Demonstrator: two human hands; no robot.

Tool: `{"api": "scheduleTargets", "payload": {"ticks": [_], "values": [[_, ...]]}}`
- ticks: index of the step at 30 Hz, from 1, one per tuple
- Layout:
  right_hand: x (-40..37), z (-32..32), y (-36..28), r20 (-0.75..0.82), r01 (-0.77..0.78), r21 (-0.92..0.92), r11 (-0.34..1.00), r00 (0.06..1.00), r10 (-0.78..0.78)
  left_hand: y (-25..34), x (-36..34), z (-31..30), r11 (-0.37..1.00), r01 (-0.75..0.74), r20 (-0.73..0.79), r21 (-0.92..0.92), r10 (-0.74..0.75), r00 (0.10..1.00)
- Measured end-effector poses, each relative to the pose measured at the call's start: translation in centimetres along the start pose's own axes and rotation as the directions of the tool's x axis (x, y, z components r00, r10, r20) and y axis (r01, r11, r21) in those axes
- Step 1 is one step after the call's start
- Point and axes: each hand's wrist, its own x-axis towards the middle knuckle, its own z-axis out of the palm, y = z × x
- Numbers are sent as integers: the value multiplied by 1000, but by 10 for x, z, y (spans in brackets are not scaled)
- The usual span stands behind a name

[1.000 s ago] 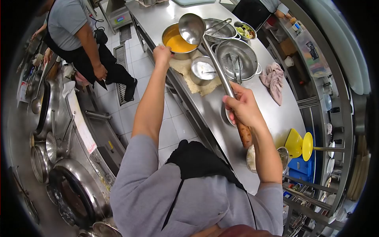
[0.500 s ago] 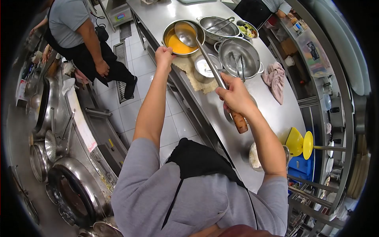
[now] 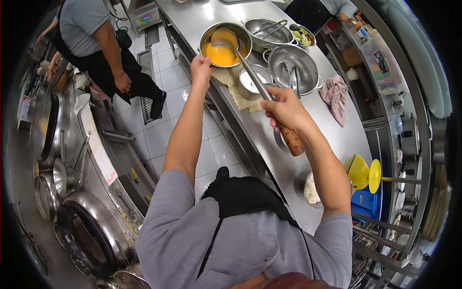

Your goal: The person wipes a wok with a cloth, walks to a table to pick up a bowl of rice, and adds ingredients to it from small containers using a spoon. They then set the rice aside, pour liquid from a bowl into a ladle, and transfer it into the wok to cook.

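Note:
A metal bowl (image 3: 206, 35) with yellow-orange liquid (image 3: 221, 57) stands near the table's left edge. My left hand (image 3: 200, 70) is closed on its near rim. In my right hand (image 3: 288, 110) is a long ladle (image 3: 255, 77), gripped where the metal shaft meets the wooden handle (image 3: 292, 140). The ladle's head (image 3: 224, 38) is tilted inside the bowl, coated with the liquid and with its lower part in it. Beneath the shaft sits a small metal pot (image 3: 247, 83) with something white inside. A beige cloth (image 3: 236, 92) lies below the bowl and pot.
Right of the bowl are a colander (image 3: 310, 60) with tongs (image 3: 296, 79), another colander (image 3: 251, 26), and a bowl of vegetables (image 3: 308, 36). A pink towel (image 3: 333, 96) lies beyond. Woks (image 3: 96, 216) line the left side, where a person (image 3: 91, 43) stands. Someone else's arm (image 3: 345, 12) shows top right.
The ladle's head has moved lower into the bowl and its inside is now coated with yellow liquid. My right hand and the handle have shifted slightly up. My left hand stays on the rim.

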Motion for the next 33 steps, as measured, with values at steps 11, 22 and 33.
{"api": "scheduleTargets", "payload": {"ticks": [11,22,33], "values": [[11,8,13,156,-196,672,714,980,121,-2,-3,2,1000,-9,11,-18,9,1000],[16,3,33,368,-340,873,350,930,-15,1,-5,10,999,16,-20,-28,-17,1000],[-6,1,10,320,-295,914,278,946,-47,11,-4,29,993,81,-127,82,-70,989]]}}
